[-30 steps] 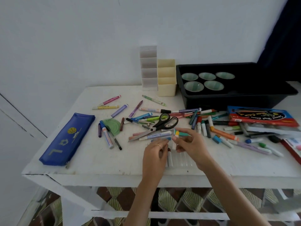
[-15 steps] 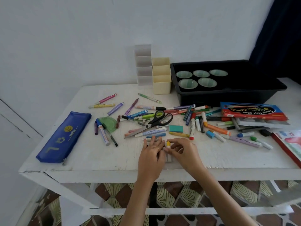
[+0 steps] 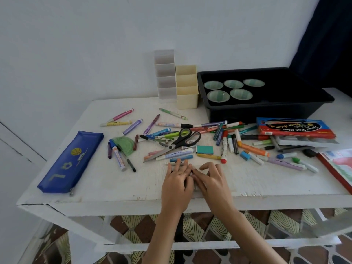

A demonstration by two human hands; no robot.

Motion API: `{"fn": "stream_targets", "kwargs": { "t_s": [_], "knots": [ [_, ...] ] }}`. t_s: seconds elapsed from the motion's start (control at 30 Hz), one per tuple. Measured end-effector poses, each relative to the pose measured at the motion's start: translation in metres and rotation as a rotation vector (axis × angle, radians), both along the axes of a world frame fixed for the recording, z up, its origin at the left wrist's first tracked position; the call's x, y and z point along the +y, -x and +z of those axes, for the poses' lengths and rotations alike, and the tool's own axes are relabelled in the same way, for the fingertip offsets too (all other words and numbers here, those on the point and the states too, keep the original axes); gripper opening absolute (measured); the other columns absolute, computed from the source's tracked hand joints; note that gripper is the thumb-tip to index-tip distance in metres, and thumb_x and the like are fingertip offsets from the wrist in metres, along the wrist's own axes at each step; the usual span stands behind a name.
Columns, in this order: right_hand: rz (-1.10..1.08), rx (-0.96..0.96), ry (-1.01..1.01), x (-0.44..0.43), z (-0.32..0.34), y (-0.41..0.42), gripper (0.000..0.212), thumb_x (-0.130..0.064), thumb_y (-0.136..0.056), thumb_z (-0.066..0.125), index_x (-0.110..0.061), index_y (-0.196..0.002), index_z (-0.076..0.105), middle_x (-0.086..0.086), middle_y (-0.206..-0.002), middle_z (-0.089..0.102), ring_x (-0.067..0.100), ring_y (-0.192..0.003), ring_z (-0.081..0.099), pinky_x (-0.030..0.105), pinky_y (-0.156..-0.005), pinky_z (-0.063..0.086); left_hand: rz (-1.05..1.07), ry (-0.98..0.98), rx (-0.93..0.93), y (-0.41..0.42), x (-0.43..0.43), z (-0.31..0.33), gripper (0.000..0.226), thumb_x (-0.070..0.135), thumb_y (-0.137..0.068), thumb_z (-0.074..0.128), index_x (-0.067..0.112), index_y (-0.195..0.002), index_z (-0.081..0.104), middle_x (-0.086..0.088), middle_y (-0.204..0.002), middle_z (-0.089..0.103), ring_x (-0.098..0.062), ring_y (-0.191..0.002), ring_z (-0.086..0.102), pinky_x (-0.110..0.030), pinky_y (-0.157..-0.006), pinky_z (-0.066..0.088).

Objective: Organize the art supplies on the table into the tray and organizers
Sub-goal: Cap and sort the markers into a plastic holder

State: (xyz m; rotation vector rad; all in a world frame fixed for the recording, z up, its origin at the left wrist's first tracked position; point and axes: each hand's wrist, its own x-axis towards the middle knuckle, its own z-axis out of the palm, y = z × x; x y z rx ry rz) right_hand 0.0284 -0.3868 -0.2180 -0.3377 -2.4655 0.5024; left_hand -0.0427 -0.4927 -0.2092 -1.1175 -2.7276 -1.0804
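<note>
I note left hand (image 3: 178, 184) flat, fingers straight, touching right hand (image 3: 211, 180) at near edge of table (image 3: 114, 187); right fingers arched, pinch undeterminable. Nearest item, blue crayon (image 3: 187, 157), lies just beyond left fingertips, long axis crosswise. Left hand nearer. Destination tray (image 3: 266, 109) back right, organizers (image 3: 186, 96) back centre.

1. There is one black tray (image 3: 266, 111)
2. Five green cups (image 3: 218, 96) sit inside the tray
3. One white organizer (image 3: 164, 77) and one cream organizer (image 3: 186, 88) stand just left of it
4. One scissors (image 3: 182, 140), one eraser (image 3: 204, 149) and one red box (image 3: 293, 128) lie in front of it
5. One protractor (image 3: 124, 142) and one blue pencil case (image 3: 70, 161) lie front-left of it
6. The markers (image 3: 254, 149) overlap too much to count
</note>
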Motion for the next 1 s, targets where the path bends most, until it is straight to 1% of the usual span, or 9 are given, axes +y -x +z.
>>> {"fn": "stream_targets", "kwargs": {
  "t_s": [0.2,0.33,0.57,0.63,0.67,0.73,0.77,0.9,1.0],
  "knots": [
    [-0.010,-0.045,-0.022,-0.001,0.003,0.000,0.037,-0.030,-0.092,0.040,-0.013,-0.105,0.070,-0.001,-0.086,0.059,0.016,-0.076,0.047,0.034,-0.064,0.048,-0.007,-0.022,-0.058,-0.001,-0.001,0.004,0.055,0.035,-0.090,0.023,0.015,-0.132,0.051,0.006,-0.145,0.040,0.002,-0.140,0.013,-0.015,-0.113,-0.009],
    [-0.022,-0.027,0.131,-0.003,0.008,-0.003,0.040,-0.036,-0.094,0.039,-0.012,-0.117,0.061,-0.003,-0.097,0.059,0.013,-0.089,0.047,0.026,-0.078,0.044,-0.019,-0.137,-0.262,0.002,-0.001,0.015,0.038,0.019,-0.098,0.037,0.016,-0.135,0.048,0.006,-0.148,0.036,0.005,-0.138,0.013,-0.015,-0.112,-0.009],
    [-0.065,0.053,0.247,0.025,0.020,0.003,0.016,-0.014,-0.091,0.056,-0.015,-0.102,0.067,-0.004,-0.093,0.060,0.014,-0.087,0.051,0.029,-0.076,0.048,0.000,-0.087,-0.248,0.008,0.021,0.034,0.040,0.027,-0.099,0.037,0.020,-0.138,0.045,0.006,-0.149,0.036,-0.006,-0.142,0.020,-0.032,-0.119,0.012],
    [-0.100,0.036,0.254,0.040,0.026,0.004,0.017,-0.009,-0.089,0.058,-0.014,-0.102,0.067,-0.006,-0.092,0.059,0.014,-0.086,0.052,0.027,-0.076,0.046,-0.016,-0.111,-0.235,0.008,0.033,0.040,0.039,0.029,-0.098,0.040,0.020,-0.135,0.048,0.004,-0.142,0.046,-0.010,-0.128,0.044,-0.032,-0.110,0.035],
    [-0.127,0.027,0.260,0.048,0.030,0.005,0.016,-0.008,-0.089,0.058,-0.014,-0.101,0.067,-0.006,-0.092,0.059,0.014,-0.086,0.052,0.027,-0.077,0.045,-0.019,-0.113,-0.223,0.008,0.039,0.043,0.039,0.028,-0.097,0.043,0.019,-0.135,0.049,0.003,-0.136,0.052,-0.006,-0.106,0.056,-0.024,-0.095,0.046],
    [-0.194,0.022,0.269,0.066,0.035,0.007,0.017,-0.007,-0.088,0.058,-0.013,-0.101,0.067,-0.005,-0.093,0.058,0.015,-0.089,0.051,0.028,-0.080,0.044,-0.034,-0.100,-0.191,0.009,0.053,0.047,0.038,0.024,-0.097,0.046,0.017,-0.134,0.050,0.003,-0.128,0.057,0.006,-0.070,0.051,-0.005,-0.067,0.044],
    [-0.231,0.025,0.282,0.075,0.038,0.007,0.018,-0.006,-0.088,0.057,-0.013,-0.101,0.067,-0.005,-0.093,0.058,0.015,-0.089,0.051,0.028,-0.081,0.043,-0.047,-0.098,-0.181,0.009,0.061,0.048,0.037,0.023,-0.097,0.047,0.017,-0.133,0.050,0.004,-0.128,0.057,0.010,-0.071,0.048,0.001,-0.065,0.039],
    [-0.394,0.014,0.336,0.111,0.039,0.011,0.017,-0.010,-0.089,0.058,-0.011,-0.102,0.069,0.001,-0.095,0.061,0.021,-0.091,0.054,0.038,-0.081,0.048,-0.104,-0.054,-0.156,0.016,0.094,0.051,0.035,0.023,-0.095,0.051,0.016,-0.130,0.053,0.002,-0.121,0.058,0.001,-0.072,0.050,-0.010,-0.071,0.044],
    [-0.520,-0.041,0.356,0.135,0.035,0.016,0.022,-0.022,-0.088,0.061,-0.014,-0.107,0.068,0.004,-0.099,0.064,0.023,-0.095,0.055,0.042,-0.082,0.047,-0.117,-0.001,-0.107,0.024,0.122,0.046,0.033,0.026,-0.093,0.055,0.017,-0.125,0.057,0.001,-0.112,0.059,-0.006,-0.091,0.053,-0.021,-0.086,0.047]
  ]
}}
